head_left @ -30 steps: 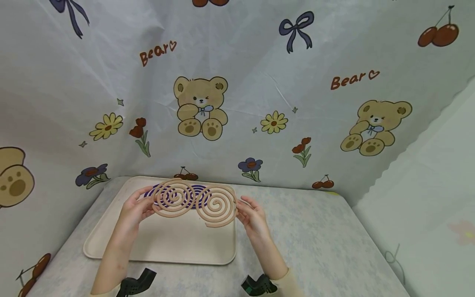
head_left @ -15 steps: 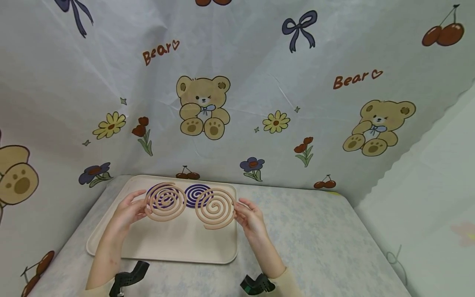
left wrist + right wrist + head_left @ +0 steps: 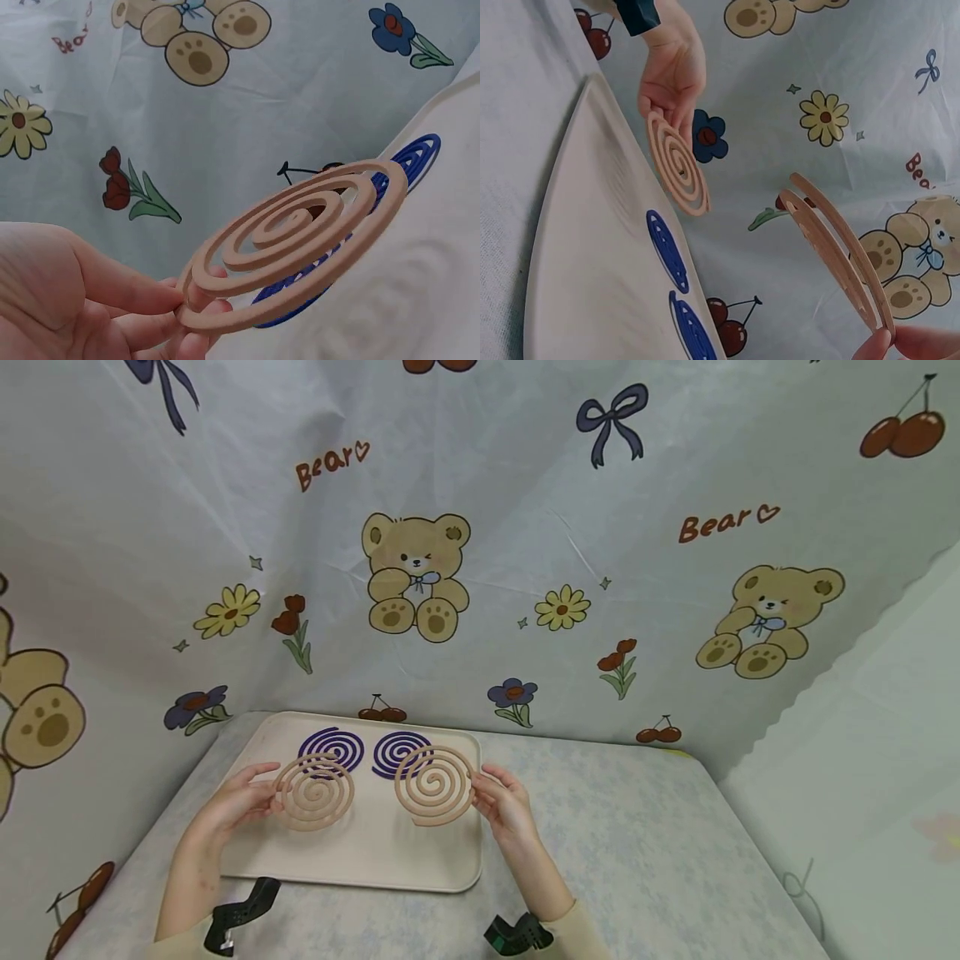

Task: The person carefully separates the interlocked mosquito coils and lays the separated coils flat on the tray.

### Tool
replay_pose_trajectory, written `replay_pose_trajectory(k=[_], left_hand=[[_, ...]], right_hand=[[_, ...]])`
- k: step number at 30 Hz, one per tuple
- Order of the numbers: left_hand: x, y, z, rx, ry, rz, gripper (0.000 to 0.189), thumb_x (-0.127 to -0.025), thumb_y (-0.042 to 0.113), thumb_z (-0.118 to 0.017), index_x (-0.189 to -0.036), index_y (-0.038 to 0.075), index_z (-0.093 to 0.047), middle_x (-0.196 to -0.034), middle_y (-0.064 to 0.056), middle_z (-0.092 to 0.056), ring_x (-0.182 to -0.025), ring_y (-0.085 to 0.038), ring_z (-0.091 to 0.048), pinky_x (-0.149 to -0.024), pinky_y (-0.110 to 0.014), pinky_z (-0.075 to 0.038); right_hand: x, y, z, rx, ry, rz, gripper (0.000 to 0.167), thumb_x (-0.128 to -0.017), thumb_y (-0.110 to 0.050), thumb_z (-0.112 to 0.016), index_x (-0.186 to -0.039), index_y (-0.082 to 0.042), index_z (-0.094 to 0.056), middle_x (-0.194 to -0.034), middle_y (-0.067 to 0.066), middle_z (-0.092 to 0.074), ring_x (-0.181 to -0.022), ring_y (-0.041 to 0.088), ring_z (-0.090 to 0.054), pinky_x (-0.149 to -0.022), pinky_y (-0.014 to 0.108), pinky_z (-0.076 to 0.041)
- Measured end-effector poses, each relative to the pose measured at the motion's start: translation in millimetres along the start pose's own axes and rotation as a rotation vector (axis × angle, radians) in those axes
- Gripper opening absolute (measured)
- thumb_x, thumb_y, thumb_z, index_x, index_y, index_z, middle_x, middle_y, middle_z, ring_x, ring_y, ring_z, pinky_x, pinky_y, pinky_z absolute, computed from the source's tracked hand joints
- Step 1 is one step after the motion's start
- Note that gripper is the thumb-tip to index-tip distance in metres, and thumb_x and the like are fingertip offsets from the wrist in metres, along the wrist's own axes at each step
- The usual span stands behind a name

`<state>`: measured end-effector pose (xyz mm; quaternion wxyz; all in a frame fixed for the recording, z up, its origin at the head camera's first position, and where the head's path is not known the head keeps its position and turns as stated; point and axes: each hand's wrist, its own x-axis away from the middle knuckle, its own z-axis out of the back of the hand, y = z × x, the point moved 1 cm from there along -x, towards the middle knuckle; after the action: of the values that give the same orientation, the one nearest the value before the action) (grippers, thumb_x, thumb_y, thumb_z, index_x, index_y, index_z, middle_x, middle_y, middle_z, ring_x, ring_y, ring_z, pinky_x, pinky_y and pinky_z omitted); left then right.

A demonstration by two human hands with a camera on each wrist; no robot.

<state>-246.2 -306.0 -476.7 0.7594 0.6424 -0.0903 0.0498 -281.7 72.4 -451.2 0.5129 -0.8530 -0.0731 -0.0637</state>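
My left hand pinches the edge of a tan mosquito coil, thumb on top and fingertips beneath. The coil hangs in the air above the tray's left half. A second tan mosquito coil is pinched at its right edge by my right hand, above the tray's right side. Two blue-purple mosquito coils lie flat side by side near the tray's back edge: the left blue coil and the right blue coil. In the head view each is partly covered by a tan coil.
A cream rectangular tray with a low rim stands on a pale mottled tabletop. Behind it hangs a printed cloth with bears and flowers. Black wrist mounts sit on both forearms.
My left hand has moved left and nearer to me with its tan coil, which uncovers more of the left blue coil. My right hand and its coil have barely moved.
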Motion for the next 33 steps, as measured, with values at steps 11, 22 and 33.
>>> replay_pose_trajectory(k=[11,22,33], left_hand=[[-1.7,-19.4,6.5,0.007,0.006,0.074,0.055,-0.095,0.001,-0.04,-0.14,-0.015,-0.011,-0.068,0.012,-0.057,-0.059,0.001,-0.054,-0.056,-0.015,-0.049],[-6.8,-28.3,6.4,-0.075,0.004,0.052,0.054,-0.09,-0.006,-0.043,-0.138,-0.016,-0.02,-0.083,0.006,-0.063,-0.066,-0.003,-0.058,-0.059,-0.02,-0.051],[-6.8,-33.1,3.2,-0.26,0.059,-0.063,0.054,-0.085,-0.012,-0.048,-0.135,-0.016,-0.032,-0.117,-0.038,-0.055,-0.074,-0.011,-0.061,-0.061,-0.024,-0.054]], right_hand=[[-1.4,9,0,0.023,0.003,-0.005,0.019,-0.086,0.009,-0.056,-0.092,-0.008,-0.056,-0.073,-0.004,-0.069,-0.062,0.005,-0.064,-0.057,0.015,-0.054],[-7.5,36,-1,0.059,-0.012,-0.016,0.02,-0.085,0.01,-0.056,-0.091,-0.009,-0.059,-0.073,-0.005,-0.07,-0.061,0.003,-0.064,-0.057,0.014,-0.053],[-10.8,51,1,0.073,-0.017,-0.022,0.019,-0.085,0.008,-0.056,-0.096,-0.008,-0.057,-0.073,-0.006,-0.069,-0.061,0.002,-0.063,-0.056,0.013,-0.051]])
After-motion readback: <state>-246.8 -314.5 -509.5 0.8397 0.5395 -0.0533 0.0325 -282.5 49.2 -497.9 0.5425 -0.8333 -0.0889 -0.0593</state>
